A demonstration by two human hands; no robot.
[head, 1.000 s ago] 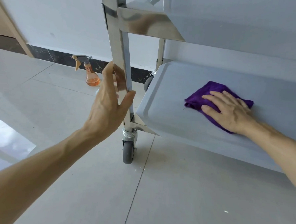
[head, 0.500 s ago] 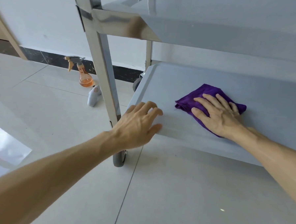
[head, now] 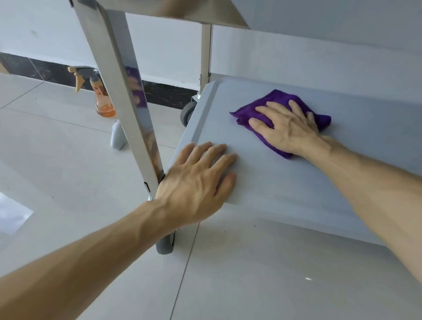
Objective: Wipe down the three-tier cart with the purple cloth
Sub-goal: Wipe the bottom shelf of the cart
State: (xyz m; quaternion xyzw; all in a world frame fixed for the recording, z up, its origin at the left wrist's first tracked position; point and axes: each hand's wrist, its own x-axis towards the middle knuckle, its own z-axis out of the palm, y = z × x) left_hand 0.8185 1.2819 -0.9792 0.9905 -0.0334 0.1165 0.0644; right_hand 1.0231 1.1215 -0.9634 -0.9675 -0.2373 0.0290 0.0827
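Three-tier cart (head: 301,189): rigid steel on castors — likely to roll, so brace at the near corner, where the left hand (head: 196,181) presses flat. Purple cloth (head: 280,119): soft, light, bunches easily; the right hand (head: 287,129) pins it, fingers spread, on the bottom shelf. Upper tiers cut off — condition unknown.

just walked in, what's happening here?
A person is wiping the bottom shelf of a steel cart with a purple cloth. The right hand presses flat on the cloth near the shelf's left end. The left hand lies flat on the shelf's front corner beside the cart leg. An orange spray bottle stands on the floor behind.
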